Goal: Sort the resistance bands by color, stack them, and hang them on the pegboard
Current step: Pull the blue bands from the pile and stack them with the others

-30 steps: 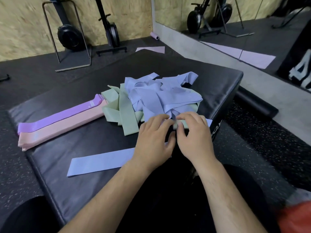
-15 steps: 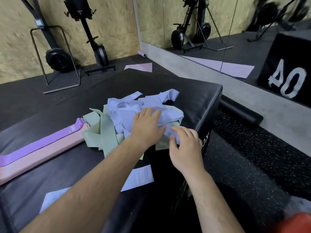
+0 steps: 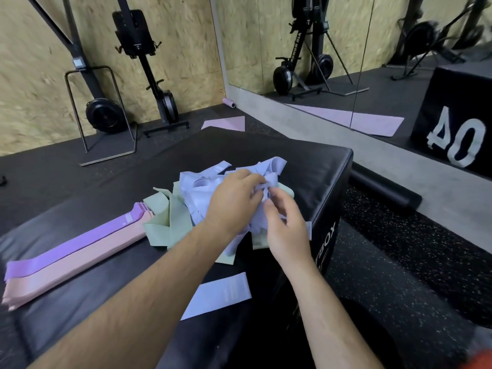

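Observation:
A tangled heap of light blue bands point(image 3: 197, 191) lies on the black padded box point(image 3: 314, 166), with pale green bands point(image 3: 170, 219) under and beside it. My left hand point(image 3: 231, 201) sits on top of the heap, its fingers curled into the blue bands. My right hand point(image 3: 286, 225) is just to its right and pinches a strip of blue band near the left fingertips. A flat purple stack point(image 3: 74, 246) and a flat pink stack point(image 3: 72, 270) lie side by side at the left. One blue band point(image 3: 221, 292) lies flat near the front edge. No pegboard is in view.
The box's right edge drops to speckled rubber floor point(image 3: 399, 275). A black foam roller point(image 3: 383, 187) lies beside it. Rowing machines point(image 3: 149, 75) stand against the wooden wall. A wall mirror point(image 3: 346, 49) reflects the room and the box marked 40. A pink mat point(image 3: 226, 123) lies on the floor.
Both hands moved up from the heap's near edge onto its top. My right hand went from resting flat to pinching a blue strip. The view tilted upward.

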Demonstrator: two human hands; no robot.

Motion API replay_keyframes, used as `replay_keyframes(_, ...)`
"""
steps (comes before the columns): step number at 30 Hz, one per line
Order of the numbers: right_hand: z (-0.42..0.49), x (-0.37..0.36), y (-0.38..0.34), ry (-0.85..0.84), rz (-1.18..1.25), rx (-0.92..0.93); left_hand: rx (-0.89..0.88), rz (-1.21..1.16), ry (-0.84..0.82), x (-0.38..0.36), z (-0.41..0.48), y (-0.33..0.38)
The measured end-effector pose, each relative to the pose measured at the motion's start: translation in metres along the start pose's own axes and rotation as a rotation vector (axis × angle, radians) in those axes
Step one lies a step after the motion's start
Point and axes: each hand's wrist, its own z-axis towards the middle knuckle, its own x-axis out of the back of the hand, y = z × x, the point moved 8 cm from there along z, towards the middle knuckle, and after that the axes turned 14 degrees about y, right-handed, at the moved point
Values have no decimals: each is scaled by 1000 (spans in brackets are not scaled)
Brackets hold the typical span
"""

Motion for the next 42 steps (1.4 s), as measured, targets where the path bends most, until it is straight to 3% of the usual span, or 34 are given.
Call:
replay_keyframes(5,19,-12,-61,-39,260,-64,-85,-101,102,30,16,19)
replay_keyframes(11,50,-20,-137,-74,82,167,-191,-77,141,72,35,35)
replay_keyframes(14,55,-24,-182,-77,-2,343,-109,-190,194,104,50,39)
replay_keyframes(19,43,-26,-244,-130,37,514,237,-589,384,175,67,42)
replay_keyframes(24,9,-32,-270,-235,68,555,336,-858,287,216,66,56)
replay_keyframes(29,-47,-39,-241,-345,87,455,341,-759,274,228,15,41)
replay_keyframes(37,-151,-50,-98,-583,-28,-6,602,-609,213,205,-145,-41)
replay_keyframes(42,-191,-64,-31,-709,-256,-11,767,-504,195,184,-224,-92)
